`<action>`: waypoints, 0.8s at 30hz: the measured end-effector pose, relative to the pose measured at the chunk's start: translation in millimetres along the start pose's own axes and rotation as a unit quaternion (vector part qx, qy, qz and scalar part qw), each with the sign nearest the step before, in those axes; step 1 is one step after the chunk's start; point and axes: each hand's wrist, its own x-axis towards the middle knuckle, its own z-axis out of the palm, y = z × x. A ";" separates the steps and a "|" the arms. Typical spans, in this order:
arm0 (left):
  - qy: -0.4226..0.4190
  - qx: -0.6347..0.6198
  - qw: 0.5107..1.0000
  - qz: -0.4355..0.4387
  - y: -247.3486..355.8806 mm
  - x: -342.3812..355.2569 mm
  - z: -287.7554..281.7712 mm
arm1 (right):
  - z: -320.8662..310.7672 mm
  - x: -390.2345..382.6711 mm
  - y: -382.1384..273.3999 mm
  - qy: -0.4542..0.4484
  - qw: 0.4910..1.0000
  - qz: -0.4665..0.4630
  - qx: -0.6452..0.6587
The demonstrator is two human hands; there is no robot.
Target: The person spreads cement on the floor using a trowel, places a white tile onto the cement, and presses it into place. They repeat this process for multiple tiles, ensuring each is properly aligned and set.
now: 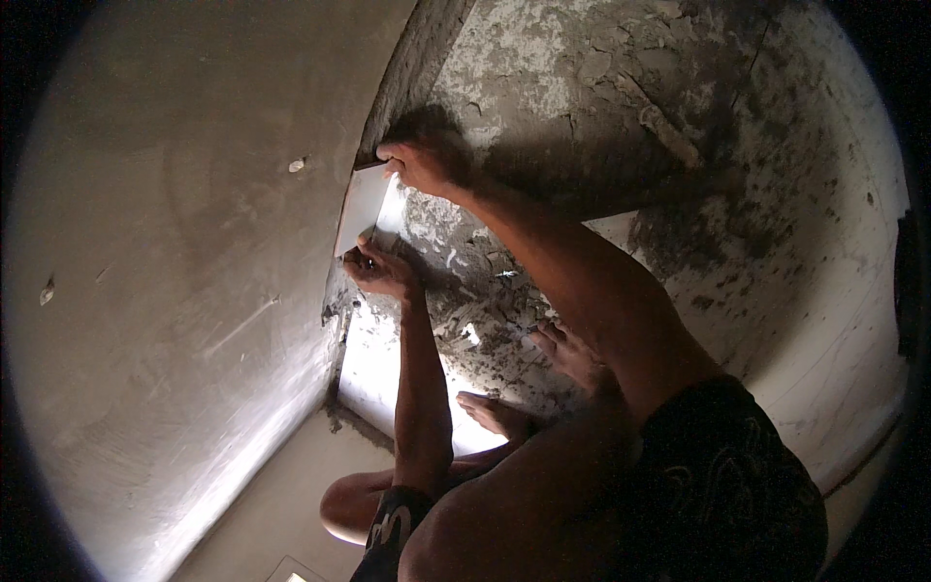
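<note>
Grey-brown plastered wall (175,223) at left, pale chips (298,165) in surface. Rough floor (543,78) crusted with grey mortar, paler and dark-speckled toward right. Smooth pale flooring (291,485) at lower left. Bright light (367,361) glaring near wall base.

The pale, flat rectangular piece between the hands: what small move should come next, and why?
Probably press the pale, flat rectangular piece gently toward the grey plastered wall: it sits beside the wall, with the right hand at its far end and the left hand at its near end.
</note>
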 end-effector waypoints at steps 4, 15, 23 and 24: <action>0.006 -0.011 1.000 -0.013 -11.4 0.3 2.3 | -4.4 1.1 -2.0 -0.005 0.998 -0.017 -0.057; -0.015 0.008 1.000 -0.007 -10.9 -1.6 0.2 | -17.5 2.5 -8.1 -0.035 0.999 -0.012 -0.039; -0.007 -0.009 1.000 -0.006 -4.3 -0.7 2.3 | -15.3 3.7 -10.6 -0.052 0.998 0.026 -0.002; -0.005 0.001 1.000 0.004 -4.9 0.3 1.2 | -17.8 4.4 -11.6 -0.050 0.999 0.016 -0.014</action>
